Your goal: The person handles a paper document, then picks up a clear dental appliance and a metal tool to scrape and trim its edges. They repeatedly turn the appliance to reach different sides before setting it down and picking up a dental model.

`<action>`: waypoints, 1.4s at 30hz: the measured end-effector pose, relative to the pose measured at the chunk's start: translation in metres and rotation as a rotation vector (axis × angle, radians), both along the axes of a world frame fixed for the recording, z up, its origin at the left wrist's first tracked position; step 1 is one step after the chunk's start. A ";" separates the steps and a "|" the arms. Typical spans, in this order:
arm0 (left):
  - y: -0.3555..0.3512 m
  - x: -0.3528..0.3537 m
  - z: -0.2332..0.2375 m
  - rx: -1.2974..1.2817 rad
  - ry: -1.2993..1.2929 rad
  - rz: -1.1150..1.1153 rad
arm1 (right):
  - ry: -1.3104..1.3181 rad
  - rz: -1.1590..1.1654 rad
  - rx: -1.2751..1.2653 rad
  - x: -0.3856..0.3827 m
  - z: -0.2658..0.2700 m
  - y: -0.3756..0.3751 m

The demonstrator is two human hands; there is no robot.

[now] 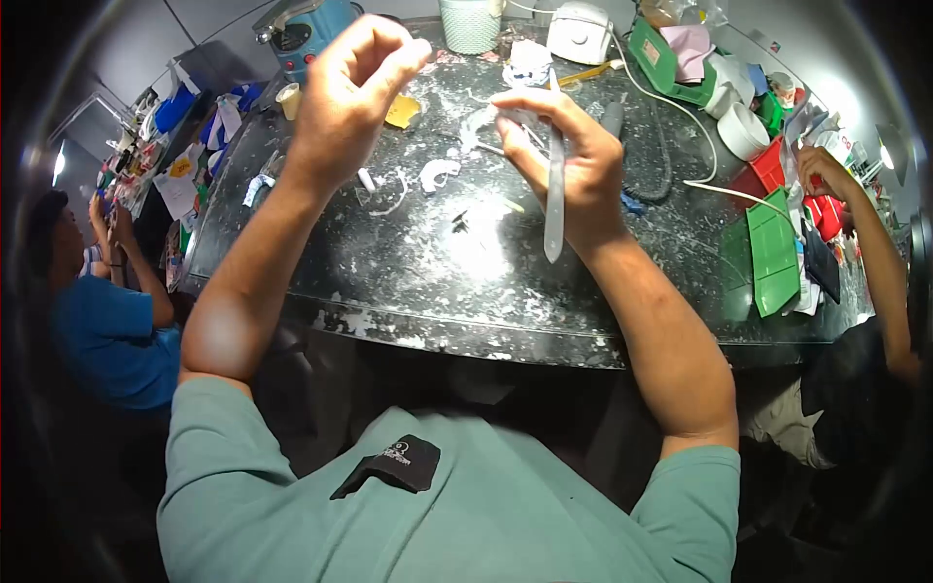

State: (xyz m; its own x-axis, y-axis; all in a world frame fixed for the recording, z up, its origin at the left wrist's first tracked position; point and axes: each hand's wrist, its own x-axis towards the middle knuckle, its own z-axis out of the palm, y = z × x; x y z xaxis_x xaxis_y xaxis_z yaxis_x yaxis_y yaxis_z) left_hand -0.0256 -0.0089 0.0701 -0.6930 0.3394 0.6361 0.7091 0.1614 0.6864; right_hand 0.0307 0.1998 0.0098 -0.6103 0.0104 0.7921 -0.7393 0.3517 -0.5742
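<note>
My left hand (352, 92) is raised over the far left of the dark table, fingers curled and thumb tip close to the index finger. Anything between them is hidden. In my right hand (578, 160) is a flat grey metal spatula (555, 209), held across the fingers with its rounded end pointing toward me. The right thumb and index tips are near each other, close to thin whitish bits. On the tabletop between the hands lie a white horseshoe-shaped piece (439, 175), a small white cylinder (366, 180) and a thin curved strip (393, 197).
A blue machine (316, 39), a pale green basket (470, 24) and a white device (579, 34) with a cable stand at the back. Green trays (773, 255) and a red bin (758, 175) crowd the right. Other people sit on both sides.
</note>
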 end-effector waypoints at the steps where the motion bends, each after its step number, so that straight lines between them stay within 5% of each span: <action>1: -0.006 -0.004 -0.006 -0.002 -0.245 -0.114 | 0.078 -0.006 0.013 -0.002 -0.002 -0.001; 4: -0.006 0.005 -0.024 0.058 -0.777 -0.456 | 0.180 -0.015 0.022 -0.007 -0.009 -0.008; 14: -0.006 0.013 -0.060 0.470 -1.067 -0.657 | 0.133 0.099 0.068 -0.006 -0.009 -0.003; 20: -0.004 0.022 -0.054 0.500 -1.011 -0.592 | -0.199 0.124 -0.083 0.007 -0.005 -0.006; 26: -0.005 0.023 -0.052 0.519 -1.044 -0.623 | -0.169 0.184 -0.108 0.005 -0.007 -0.006; 33: -0.003 0.032 -0.055 0.474 -0.655 -0.655 | -0.221 0.231 -0.221 0.013 -0.003 -0.011; 42: -0.004 0.041 -0.057 0.207 -0.244 -0.306 | 0.002 0.230 -0.076 0.010 -0.004 -0.018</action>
